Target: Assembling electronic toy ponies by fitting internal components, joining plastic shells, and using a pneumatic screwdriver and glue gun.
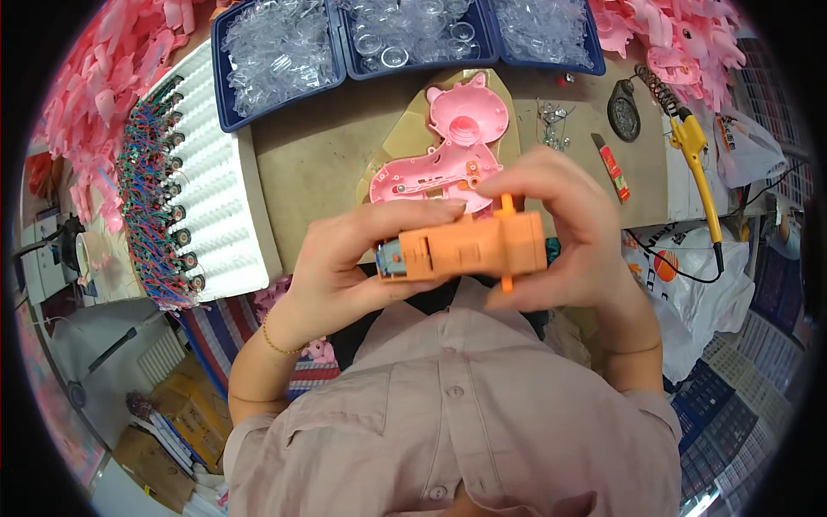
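An orange plastic gearbox (pixel 465 250) is held level in front of my chest, between both hands. My left hand (pixel 345 258) grips its left end, where a grey-blue part shows at the opening. With thumb and fingers, my right hand (pixel 568 233) closes around the right end, near an orange shaft that sticks out on both sides. Just beyond them, a pink animal-shaped toy half-shell (pixel 465 112) rests on a tan fixture (pixel 401 142), its hollow inside facing up. My hands cover the shell's near part.
Blue bins (pixel 345 65) of clear plastic parts line the back. A white tray (pixel 233 189) with wired round parts stands left. On the right lie a red cutter (pixel 612 168), small metal pieces (pixel 554 125), a black oval object (pixel 624 110) and a yellow soldering iron (pixel 698 159). Pink shells (pixel 112 77) pile up far left.
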Action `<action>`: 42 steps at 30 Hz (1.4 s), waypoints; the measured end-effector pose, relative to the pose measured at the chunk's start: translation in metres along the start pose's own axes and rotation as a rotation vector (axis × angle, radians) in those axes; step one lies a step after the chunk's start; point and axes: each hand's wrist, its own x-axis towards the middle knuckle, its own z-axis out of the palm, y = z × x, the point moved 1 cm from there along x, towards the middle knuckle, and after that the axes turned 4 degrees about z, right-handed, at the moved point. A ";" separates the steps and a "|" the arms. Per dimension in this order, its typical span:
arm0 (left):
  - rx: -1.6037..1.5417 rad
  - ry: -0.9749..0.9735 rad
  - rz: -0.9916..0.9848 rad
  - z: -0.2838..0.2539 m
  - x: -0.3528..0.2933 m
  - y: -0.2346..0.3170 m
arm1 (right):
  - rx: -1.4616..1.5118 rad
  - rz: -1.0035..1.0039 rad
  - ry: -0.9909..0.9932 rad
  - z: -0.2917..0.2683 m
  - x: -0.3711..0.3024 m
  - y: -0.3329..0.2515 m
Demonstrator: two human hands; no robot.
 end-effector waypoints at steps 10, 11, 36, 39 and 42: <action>-0.120 -0.057 -0.006 0.008 -0.011 0.001 | -0.086 -0.321 0.073 0.008 -0.006 0.001; -0.129 -0.045 0.000 0.010 -0.010 0.001 | -0.062 -0.328 0.050 0.008 -0.007 0.002; 0.817 0.456 0.064 0.056 -0.010 -0.045 | -0.451 0.380 0.158 0.026 -0.005 0.057; 0.847 0.389 0.039 0.034 -0.023 -0.021 | -0.532 0.161 0.220 0.020 -0.004 0.049; 0.771 0.413 -0.024 -0.006 -0.062 -0.012 | -0.442 0.157 0.433 0.010 -0.018 0.052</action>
